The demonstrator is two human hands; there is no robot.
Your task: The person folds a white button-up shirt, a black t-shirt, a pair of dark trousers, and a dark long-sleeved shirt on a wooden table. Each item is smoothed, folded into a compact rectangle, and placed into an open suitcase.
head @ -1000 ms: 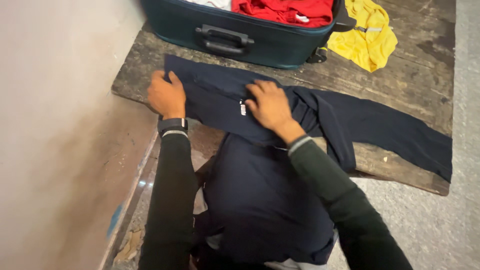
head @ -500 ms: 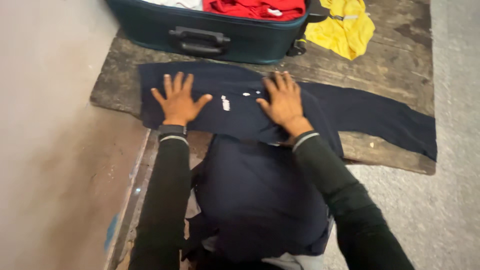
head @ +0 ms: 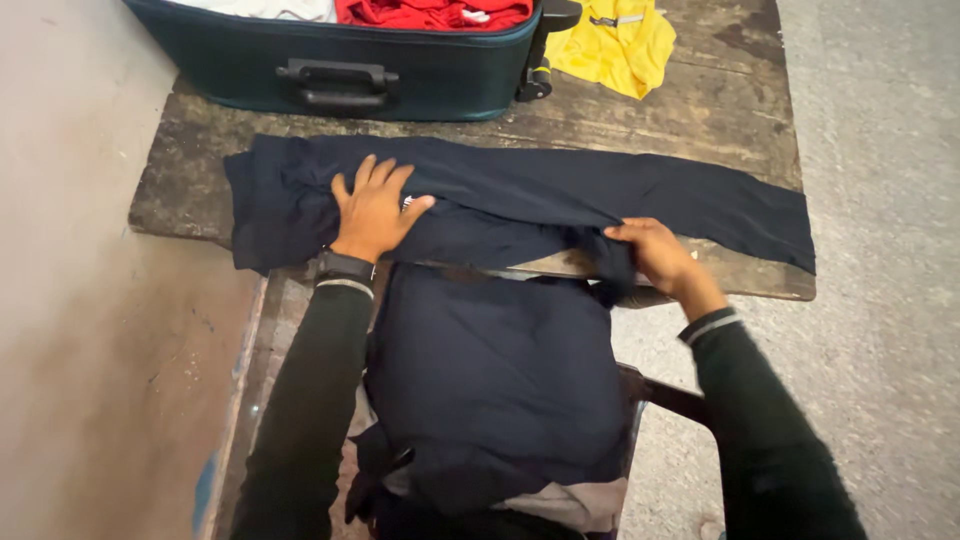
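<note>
Here, from the head camera, we see the left hand pressed flat on the dark navy garment, fingers spread open, apparently to pin the cloth in place on the worn wooden counter. The right hand pinches a fold of the same garment at the counter's near edge, fingers closed on the fabric, seemingly to draw it taut. The garment lies stretched across the counter from left to right, one part hanging over the near edge toward the person's lap; it looks soft, matte and lightly creased, with a small white mark by the left hand. Behind it stands an open dark teal suitcase holding red clothes, and a yellow garment lies just beside it.
</note>
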